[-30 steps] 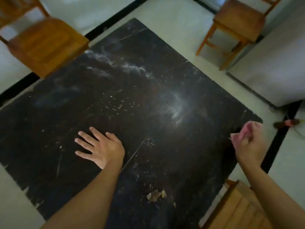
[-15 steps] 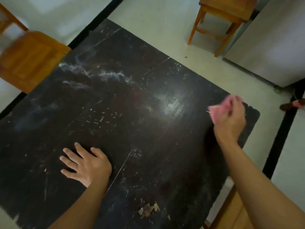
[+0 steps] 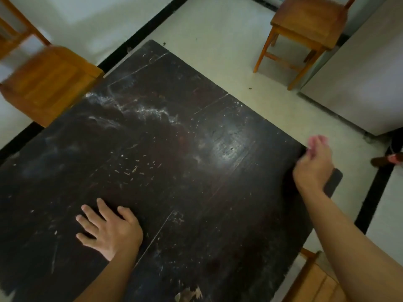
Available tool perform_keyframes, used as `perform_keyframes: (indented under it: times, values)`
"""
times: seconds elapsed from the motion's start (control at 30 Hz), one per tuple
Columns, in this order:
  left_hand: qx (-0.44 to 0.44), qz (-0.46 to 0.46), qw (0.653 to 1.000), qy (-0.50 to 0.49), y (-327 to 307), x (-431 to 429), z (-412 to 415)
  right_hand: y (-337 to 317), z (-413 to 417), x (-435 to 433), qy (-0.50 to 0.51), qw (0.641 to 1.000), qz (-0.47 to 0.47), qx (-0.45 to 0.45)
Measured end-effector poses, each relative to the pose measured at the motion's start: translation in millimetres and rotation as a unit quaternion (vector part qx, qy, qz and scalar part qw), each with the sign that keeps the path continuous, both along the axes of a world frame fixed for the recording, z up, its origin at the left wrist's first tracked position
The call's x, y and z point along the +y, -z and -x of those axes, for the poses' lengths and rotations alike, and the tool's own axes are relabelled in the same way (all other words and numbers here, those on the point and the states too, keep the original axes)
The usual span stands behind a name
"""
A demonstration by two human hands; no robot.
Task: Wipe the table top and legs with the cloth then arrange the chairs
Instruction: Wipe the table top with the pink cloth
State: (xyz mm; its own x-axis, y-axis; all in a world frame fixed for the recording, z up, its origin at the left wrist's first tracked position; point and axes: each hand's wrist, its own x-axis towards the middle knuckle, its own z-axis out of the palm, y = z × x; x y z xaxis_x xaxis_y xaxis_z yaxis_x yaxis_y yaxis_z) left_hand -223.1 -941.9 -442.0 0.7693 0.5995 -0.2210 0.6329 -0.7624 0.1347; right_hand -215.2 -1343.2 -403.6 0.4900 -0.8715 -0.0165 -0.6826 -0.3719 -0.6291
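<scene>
Your left hand [image 3: 109, 232] lies flat, fingers spread, on the near part of the scuffed dark table [image 3: 174, 160]. Your right hand [image 3: 314, 168], fingers curled, grips the pink cloth [image 3: 317, 141] at the table's right edge. A first chair [image 3: 50, 83] stands by the table's left corner, a second chair [image 3: 305, 25] well beyond its far edge, and a third chair [image 3: 316, 282] at its near right.

Blurred cloth [image 3: 317, 141] at 3 o'clock, mostly hidden in right hand [image 3: 314, 168]; chair [image 3: 50, 83] at 10 o'clock blurred, cut off by edge.
</scene>
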Motion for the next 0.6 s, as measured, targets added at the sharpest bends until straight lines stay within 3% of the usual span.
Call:
perform_keyframes:
  times: [0.07,0.1,0.17,0.23,0.27,0.3,0.37,0.43,0.5,0.53,0.6]
  values:
    - [0.006,0.002,1.000,-0.007,0.1,0.0,-1.5,10.4,8.9,-8.2,0.109,0.991,0.019,0.080]
    - [0.010,0.001,1.000,-0.009,-0.1,-0.3,-2.3,16.7,-2.6,2.5,0.087,0.992,0.033,0.090]
    - [0.016,-0.007,1.000,-0.010,0.4,-1.4,-4.5,21.9,-47.6,39.9,-0.126,0.990,0.025,0.051]
    - [0.019,-0.008,1.000,-0.013,-0.3,-1.5,-3.8,19.0,-93.2,84.5,-0.372,0.927,-0.056,0.012]
    - [0.018,-0.009,1.000,-0.014,-0.7,-1.3,-3.4,14.0,-109.6,98.3,-0.425,0.899,-0.106,0.011]
    - [0.016,-0.010,1.000,-0.013,-1.1,-1.8,-3.1,8.5,-121.6,100.7,-0.414,0.900,-0.139,-0.012]
    - [0.018,-0.008,1.000,-0.010,-1.9,-2.6,-2.6,0.6,-123.8,78.4,-0.254,0.957,-0.125,-0.071]
    - [0.017,-0.006,1.000,-0.011,-1.6,-3.1,-2.9,5.4,-109.8,45.8,-0.060,0.995,-0.064,-0.047]
    - [0.019,-0.009,1.000,-0.008,-1.3,-2.8,-3.3,12.1,-114.4,50.2,0.020,1.000,0.007,0.008]
    - [0.019,-0.010,1.000,-0.007,-0.8,-2.1,-3.4,12.9,-127.2,71.4,-0.006,1.000,0.017,0.014]
    - [0.018,-0.012,1.000,-0.007,0.0,-1.3,-3.0,17.2,-157.4,116.4,-0.220,0.973,-0.071,-0.009]
